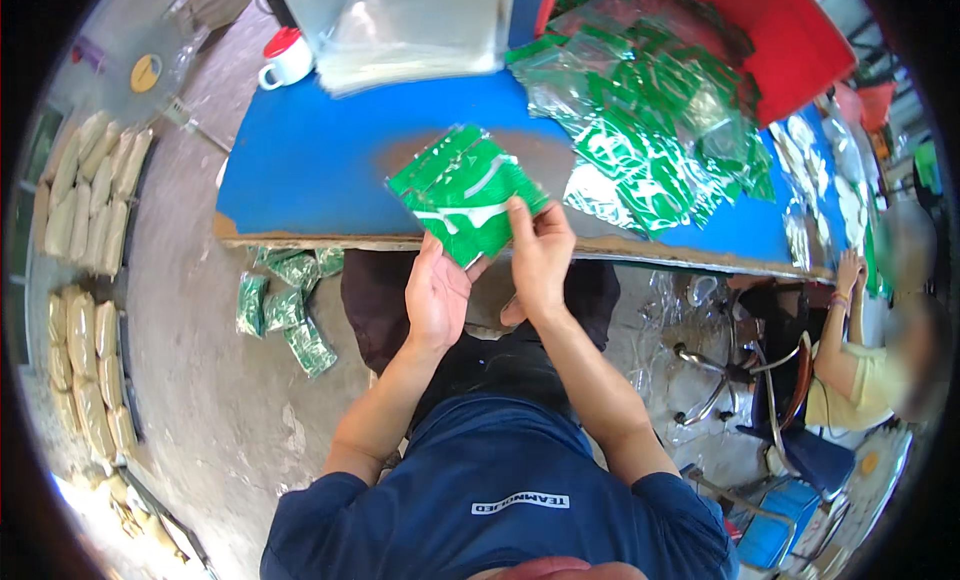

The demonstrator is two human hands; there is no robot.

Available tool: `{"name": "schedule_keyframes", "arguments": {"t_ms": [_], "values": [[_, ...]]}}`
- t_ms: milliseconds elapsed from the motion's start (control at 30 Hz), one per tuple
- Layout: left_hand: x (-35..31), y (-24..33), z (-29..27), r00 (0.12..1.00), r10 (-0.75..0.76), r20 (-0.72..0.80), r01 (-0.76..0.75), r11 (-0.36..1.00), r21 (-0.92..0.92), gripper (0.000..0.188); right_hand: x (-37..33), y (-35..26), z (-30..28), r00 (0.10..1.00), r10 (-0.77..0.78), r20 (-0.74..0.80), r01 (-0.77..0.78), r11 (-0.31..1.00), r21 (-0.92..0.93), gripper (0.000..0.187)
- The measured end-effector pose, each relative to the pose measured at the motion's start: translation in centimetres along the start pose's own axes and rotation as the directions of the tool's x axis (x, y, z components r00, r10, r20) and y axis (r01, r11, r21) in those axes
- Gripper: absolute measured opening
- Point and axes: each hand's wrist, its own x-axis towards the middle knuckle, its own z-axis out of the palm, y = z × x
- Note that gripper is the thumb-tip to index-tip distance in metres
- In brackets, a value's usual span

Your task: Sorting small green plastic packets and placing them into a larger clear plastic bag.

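A flat green packet in clear plastic [465, 185] is held tilted over the near edge of the blue table. My left hand [437, 300] supports its lower corner from below, palm up, with most fingers hidden behind it. At its right corner, my right hand [542, 255] pinches the packet between thumb and fingers. A large heap of similar green packets [650, 140] lies on the table to the right.
The blue table [310, 170] has a worn brown patch. A stack of clear plastic bags [415, 35] and a white mug with a red lid [287, 58] stand at the back left. A red bin [790, 50] lies behind the heap. Green bundles [285, 305] lie on the floor; a co-worker [855, 375] sits at the right.
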Motion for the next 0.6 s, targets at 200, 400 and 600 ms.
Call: {"name": "schedule_keyframes", "arguments": {"t_ms": [200, 400, 600], "values": [[0.0, -2.5, -1.0, 0.989, 0.021, -0.144, -0.003, 0.992, 0.123, 0.036, -2.1, 0.2, -1.0, 0.998, 0.056, 0.044, -0.049, 0.99, -0.129, 0.046], [-1.3, -1.6, -1.6, 0.968, -0.17, -0.186, 0.18, 0.983, 0.039, 0.05, -1.8, -2.1, -3.1, 0.906, -0.34, 0.254, 0.412, 0.849, -0.332, 0.027], [-2.0, -2.2, -3.6, 0.946, -0.293, -0.138, 0.297, 0.955, 0.011, 0.042, -1.8, -2.5, -5.2, 0.418, -0.263, 0.87, 0.847, 0.459, -0.268, 0.041]]}}
